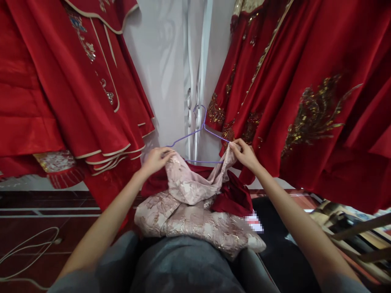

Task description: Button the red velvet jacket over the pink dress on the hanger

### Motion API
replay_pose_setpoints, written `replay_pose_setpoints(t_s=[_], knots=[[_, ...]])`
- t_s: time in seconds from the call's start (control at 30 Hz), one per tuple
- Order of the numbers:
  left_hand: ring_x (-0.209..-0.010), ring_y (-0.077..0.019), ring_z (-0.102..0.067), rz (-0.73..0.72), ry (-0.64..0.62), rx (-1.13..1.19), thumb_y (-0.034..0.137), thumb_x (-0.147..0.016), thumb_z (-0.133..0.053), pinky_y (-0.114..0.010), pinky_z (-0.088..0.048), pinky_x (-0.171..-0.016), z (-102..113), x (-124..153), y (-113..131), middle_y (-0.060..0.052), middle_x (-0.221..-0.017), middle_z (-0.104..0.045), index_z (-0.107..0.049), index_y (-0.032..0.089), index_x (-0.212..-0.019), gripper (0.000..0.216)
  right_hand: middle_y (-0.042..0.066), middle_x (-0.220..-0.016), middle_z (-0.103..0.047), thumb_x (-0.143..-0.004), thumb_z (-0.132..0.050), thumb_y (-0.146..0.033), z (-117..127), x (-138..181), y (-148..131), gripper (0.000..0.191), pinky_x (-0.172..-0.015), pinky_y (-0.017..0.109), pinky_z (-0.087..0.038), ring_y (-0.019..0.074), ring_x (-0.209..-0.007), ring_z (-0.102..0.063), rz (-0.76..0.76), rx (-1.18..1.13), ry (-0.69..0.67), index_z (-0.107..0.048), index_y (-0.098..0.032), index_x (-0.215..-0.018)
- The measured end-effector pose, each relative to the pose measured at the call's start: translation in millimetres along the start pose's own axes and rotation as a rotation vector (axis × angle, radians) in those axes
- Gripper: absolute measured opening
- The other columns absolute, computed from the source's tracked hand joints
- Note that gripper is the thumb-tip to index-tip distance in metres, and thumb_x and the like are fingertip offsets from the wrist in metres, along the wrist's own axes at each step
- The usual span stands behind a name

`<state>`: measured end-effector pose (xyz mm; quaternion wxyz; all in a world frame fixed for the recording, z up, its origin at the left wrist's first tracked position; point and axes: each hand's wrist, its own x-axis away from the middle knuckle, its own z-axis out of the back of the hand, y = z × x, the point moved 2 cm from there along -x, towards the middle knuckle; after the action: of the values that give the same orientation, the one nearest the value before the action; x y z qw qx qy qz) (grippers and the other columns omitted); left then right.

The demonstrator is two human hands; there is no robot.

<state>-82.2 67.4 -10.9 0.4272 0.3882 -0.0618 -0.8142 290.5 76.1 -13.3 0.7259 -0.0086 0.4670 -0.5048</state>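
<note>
One garment (192, 194) (pink) sags between left hand (156, 159) and right hand (246, 154)

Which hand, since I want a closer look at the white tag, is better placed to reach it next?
Probably the right hand: the white tag lies on its side of the pink garment, farther from the left hand. Both hands hold the garment, so the right would need to let go.

a red garment (82, 101) edged in pale piping hangs at left, with shiny decoration down its front. at right hangs another red garment (271, 93) bearing gold embroidery (320, 114). between them stands a white panel (152, 57). on the dark red floor (70, 240), a pale cable (18, 279) lies looped near a white rail (55, 214). brown bars (363, 227) cross the lower right.
</note>
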Motion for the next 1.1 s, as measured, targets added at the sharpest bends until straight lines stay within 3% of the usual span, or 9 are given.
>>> replay_pose_setpoints(t_s=[0.1,0.17,0.3,0.47,0.6,0.73,0.97,1.1], knots=[[-0.086,-0.021,-0.066,0.125,0.048,-0.107,0.054,-0.085,-0.051,-0.027,-0.047,-0.079,31.0,14.0,-42.1,-0.006,-0.095,-0.074,-0.07,0.018,-0.093,0.041,0.002,-0.076,-0.064,-0.088,-0.042,-0.06,0.0,-2.4,-1.4,0.042,-0.067,0.026,-0.043,0.0166,-0.068,-0.055,0.001,-0.03,0.012,-0.058,-0.02,-0.085],[-0.084,-0.0219,-0.066,0.169,0.034,-0.123,0.056,-0.084,-0.05,-0.027,-0.048,-0.077,39.7,24.4,-63.4,-0.007,-0.093,-0.074,-0.07,0.018,-0.092,0.044,0.002,-0.074,-0.063,-0.088,-0.042,-0.061,0.2,-4.1,-0.7,0.044,-0.067,0.026,-0.043,0.0161,-0.067,-0.054,-0.001,-0.033,0.01,-0.058,-0.02,-0.083],[-0.09,-0.0244,-0.067,0.205,0.014,-0.098,0.059,-0.084,-0.048,-0.028,-0.048,-0.081,37.1,35.5,-87.1,-0.008,-0.099,-0.074,-0.071,0.017,-0.098,0.05,0.002,-0.072,-0.063,-0.088,-0.041,-0.062,0.7,-5.5,1.5,0.046,-0.065,0.026,-0.043,0.0155,-0.064,-0.053,-0.015,-0.025,-0.011,-0.059,-0.02,-0.084],[-0.091,-0.0253,-0.068,0.245,0.004,-0.072,0.06,-0.083,-0.049,-0.029,-0.049,-0.082,25.9,34.3,-99.3,-0.009,-0.101,-0.074,-0.072,0.015,-0.098,0.053,0.004,-0.077,-0.065,-0.088,-0.041,-0.062,2.9,-5.1,0.4,0.047,-0.066,0.027,-0.043,0.0167,-0.067,-0.054,-0.005,-0.017,-0.019,-0.059,-0.019,-0.086],[-0.096,-0.0252,-0.067,0.23,0.068,-0.068,0.058,-0.084,-0.049,-0.029,-0.05,-0.085,28.8,33.8,-95.3,-0.008,-0.106,-0.073,-0.073,0.016,-0.102,0.052,0.004,-0.081,-0.066,-0.087,-0.045,-0.059,5.0,-4.7,-0.1,0.042,-0.067,0.027,-0.043,0.0167,-0.069,-0.056,0.013,0.003,-0.025,-0.058,-0.019,-0.087],[-0.1,-0.0242,-0.066,0.141,0.141,-0.009,0.055,-0.085,-0.051,-0.028,-0.049,-0.089,33.1,19.8,-74.6,-0.008,-0.108,-0.072,-0.074,0.016,-0.102,0.048,0.002,-0.076,-0.062,-0.086,-0.048,-0.057,3.9,-5.3,1.6,0.038,-0.063,0.026,-0.041,0.0153,-0.065,-0.051,0.019,-0.022,-0.052,-0.057,-0.02,-0.085],[-0.095,-0.0245,-0.068,-0.01,0.1,0.032,0.055,-0.083,-0.056,-0.03,-0.051,-0.087,10.6,-34.3,-14.8,-0.005,-0.103,-0.074,-0.076,0.018,-0.098,0.045,-0.001,-0.071,-0.054,-0.089,-0.045,-0.057,-0.9,-3.2,0.2,0.038,-0.062,0.025,-0.039,0.0135,-0.064,-0.047,0.007,-0.129,-0.096,-0.053,-0.02,-0.08],[-0.098,-0.024,-0.067,-0.01,-0.016,0.109,0.058,-0.083,-0.055,-0.031,-0.05,-0.089,12.8,-46.5,-22.7,-0.006,-0.107,-0.073,-0.074,0.018,-0.103,0.049,-0.001,-0.071,-0.054,-0.089,-0.045,-0.057,-1.5,-3.7,1.5,0.038,-0.061,0.025,-0.039,0.0136,-0.063,-0.046,0.006,-0.127,-0.104,-0.053,-0.021,-0.08]])
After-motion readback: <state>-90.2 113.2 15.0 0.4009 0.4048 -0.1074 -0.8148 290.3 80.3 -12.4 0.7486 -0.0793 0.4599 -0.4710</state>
